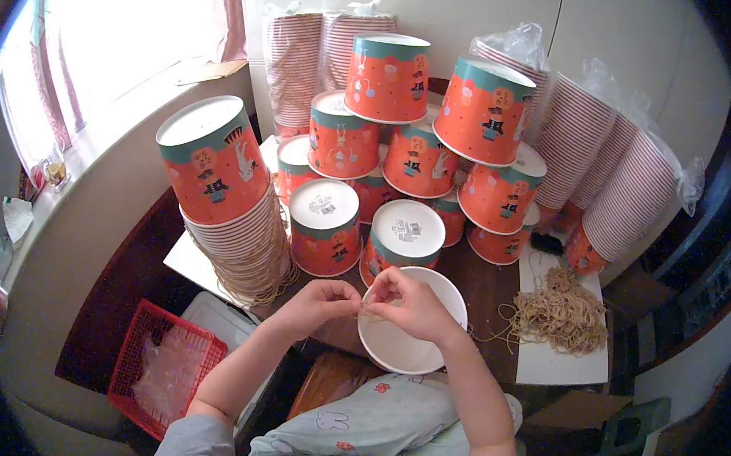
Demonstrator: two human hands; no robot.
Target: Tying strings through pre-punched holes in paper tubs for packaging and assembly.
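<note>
As the round, white-lined paper tub (412, 348) opens upward, probably for access, left hand (329, 307) and right hand (415, 305) each pinch together by its rim, anything clamped indistinct.

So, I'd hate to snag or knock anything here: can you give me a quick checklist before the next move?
1. Open tub mouth up below the hands: ok.
2. Left hand and right hand close together, fingertips pinched: ok.
3. What the fingertips pinch: cannot tell, too small.
4. Open tub's footing: cannot tell, its base is out of sight.
5. Cord pile laid out neatly: not ok, it lies in a loose heap on the white board.
6. Top tub on the left stack bottom-up: ok.
</note>
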